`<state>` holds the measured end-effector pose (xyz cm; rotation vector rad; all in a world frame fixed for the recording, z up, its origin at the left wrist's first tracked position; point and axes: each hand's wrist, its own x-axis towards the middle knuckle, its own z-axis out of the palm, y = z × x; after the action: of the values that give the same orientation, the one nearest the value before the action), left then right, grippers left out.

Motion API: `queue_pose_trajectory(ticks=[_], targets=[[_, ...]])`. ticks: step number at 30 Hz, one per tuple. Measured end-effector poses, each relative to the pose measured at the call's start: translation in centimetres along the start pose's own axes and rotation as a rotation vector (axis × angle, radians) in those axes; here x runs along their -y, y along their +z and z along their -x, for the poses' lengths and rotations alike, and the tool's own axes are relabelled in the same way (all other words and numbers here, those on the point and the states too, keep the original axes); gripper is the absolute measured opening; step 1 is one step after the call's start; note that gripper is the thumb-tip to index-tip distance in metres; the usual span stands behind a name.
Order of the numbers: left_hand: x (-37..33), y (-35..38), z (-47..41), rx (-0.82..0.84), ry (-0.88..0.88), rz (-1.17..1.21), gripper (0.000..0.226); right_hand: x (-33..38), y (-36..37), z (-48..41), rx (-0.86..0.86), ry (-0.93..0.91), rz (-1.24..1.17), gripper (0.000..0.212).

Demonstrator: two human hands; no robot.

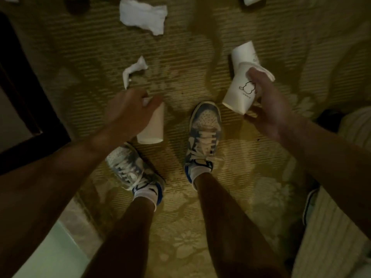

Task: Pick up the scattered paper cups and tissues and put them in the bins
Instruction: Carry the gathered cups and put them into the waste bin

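My left hand (128, 109) grips a white paper cup (152, 129) by its narrow end, with a scrap of tissue pinched against it. My right hand (267, 103) holds a white paper cup with a black outline drawing (240, 93) and a tissue (265, 72) behind it. Another cup (244, 52) lies on the carpet just beyond that one. A crumpled tissue (133, 71) lies on the carpet above my left hand. A larger tissue (142, 16) lies farther off, and one more cup (252, 0) shows at the top edge.
My two feet in blue and white sneakers (204, 137) stand on the patterned carpet (180, 57). A dark wooden frame (26, 101) runs along the left. A pale ribbed object (331, 227) stands at the lower right. No bin is in view.
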<state>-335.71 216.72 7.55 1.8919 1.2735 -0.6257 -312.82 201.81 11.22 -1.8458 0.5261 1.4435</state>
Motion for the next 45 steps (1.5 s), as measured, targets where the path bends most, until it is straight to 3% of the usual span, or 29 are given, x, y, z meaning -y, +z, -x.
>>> queue_pose_trajectory(ticks=[4, 8, 13, 19, 23, 28, 34, 39, 45], targets=[[-3.9, 0.8, -2.4, 0.012, -0.015, 0.085, 0.041, 2.2, -1.0, -1.4, 0.005, 0.005, -0.112, 0.034], [-5.2, 2.1, -3.4, 0.005, 0.017, 0.131, 0.037, 3.2, -0.9, -2.8, 0.016, 0.012, -0.259, 0.032], [-4.8, 2.9, -3.1, 0.010, -0.025, 0.100, 0.037, 3.5, -0.6, -3.8, 0.004, 0.061, -0.291, 0.040], [-5.2, 1.9, -1.5, 0.130, -0.038, 0.111, 0.028, 3.1, -0.7, -2.2, 0.110, 0.038, -0.318, 0.038], [-7.8, -1.4, 0.5, 0.291, 0.055, 0.228, 0.068, 2.8, -1.4, 2.0, 0.109, 0.091, -0.401, 0.049], [-13.4, -8.6, 4.6, 0.311, 0.236, 0.066, 0.067, 5.3, -1.3, 10.5, 0.121, 0.156, -0.606, 0.053], [-22.2, -23.2, 15.7, 0.202, 0.483, -0.022, 0.057, 13.0, -1.2, 28.2, 0.225, 0.070, -0.876, 0.068], [-29.4, -34.4, 26.6, 0.088, 0.611, 0.159, 0.048, 18.9, -4.2, 44.4, 0.313, -0.113, -0.943, 0.065], [-35.6, -42.6, 38.5, 0.030, 0.769, 0.399, 0.017, 21.4, -6.9, 59.0, 0.347, -0.327, -0.936, 0.070]])
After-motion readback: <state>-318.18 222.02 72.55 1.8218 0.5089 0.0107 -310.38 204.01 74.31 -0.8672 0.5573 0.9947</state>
